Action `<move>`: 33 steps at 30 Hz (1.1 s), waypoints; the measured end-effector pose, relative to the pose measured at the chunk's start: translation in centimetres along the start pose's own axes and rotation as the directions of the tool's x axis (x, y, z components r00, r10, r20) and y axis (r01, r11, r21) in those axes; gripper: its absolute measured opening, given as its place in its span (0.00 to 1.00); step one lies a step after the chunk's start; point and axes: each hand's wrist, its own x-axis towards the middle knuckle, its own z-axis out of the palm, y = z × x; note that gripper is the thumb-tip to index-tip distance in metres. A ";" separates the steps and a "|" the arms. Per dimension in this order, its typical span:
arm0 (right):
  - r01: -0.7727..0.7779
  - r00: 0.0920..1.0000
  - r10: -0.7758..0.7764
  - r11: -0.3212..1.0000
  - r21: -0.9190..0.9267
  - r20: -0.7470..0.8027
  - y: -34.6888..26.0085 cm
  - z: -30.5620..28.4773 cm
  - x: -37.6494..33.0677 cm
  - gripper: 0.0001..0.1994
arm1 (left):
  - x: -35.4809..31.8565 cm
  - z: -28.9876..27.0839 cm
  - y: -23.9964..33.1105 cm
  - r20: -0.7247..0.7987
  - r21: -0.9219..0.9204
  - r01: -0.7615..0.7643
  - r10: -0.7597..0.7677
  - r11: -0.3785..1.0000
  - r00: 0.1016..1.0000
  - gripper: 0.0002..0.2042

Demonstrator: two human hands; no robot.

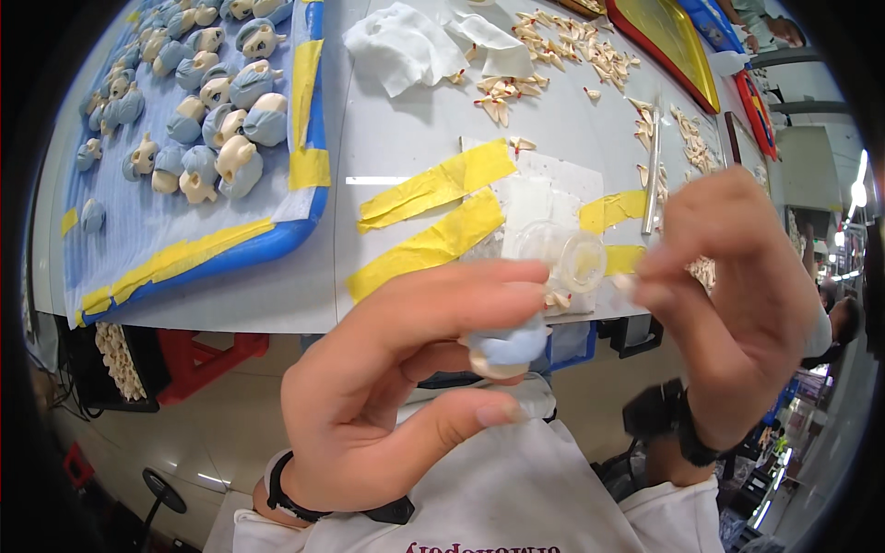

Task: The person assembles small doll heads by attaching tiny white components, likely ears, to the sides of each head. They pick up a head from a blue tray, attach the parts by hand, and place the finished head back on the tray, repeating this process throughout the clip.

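blue-haired doll head (509,347) in left hand (346,405), grip curled round it; right hand (747,286) seemingly pinching a blurred pale piece (623,284), not joined. many loose pieces (604,51) remain on desk (396,138); tray heads (253,83) done or not: cannot tell.

Held doll head (509,347) smooth, matt; tray rim (281,245) glossy plastic; rod (653,170) shiny metal
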 end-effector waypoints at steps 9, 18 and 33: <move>-0.051 0.976 -0.022 0.943 0.329 0.214 0.4 -0.1 -3.2 0.09 | 0.3 -0.4 -0.3 0.233 0.238 -0.261 0.206 0.936 0.950 0.19; 0.421 0.898 -0.392 0.897 -0.130 0.201 0.5 0.1 -2.8 0.13 | -0.1 0.7 0.5 0.244 0.584 -0.397 0.314 0.708 0.918 0.18; 0.094 0.994 -0.082 0.974 -0.207 0.069 3.6 -3.7 4.0 0.10 | 0.2 -1.2 0.0 0.112 0.473 -0.267 0.243 0.840 0.964 0.21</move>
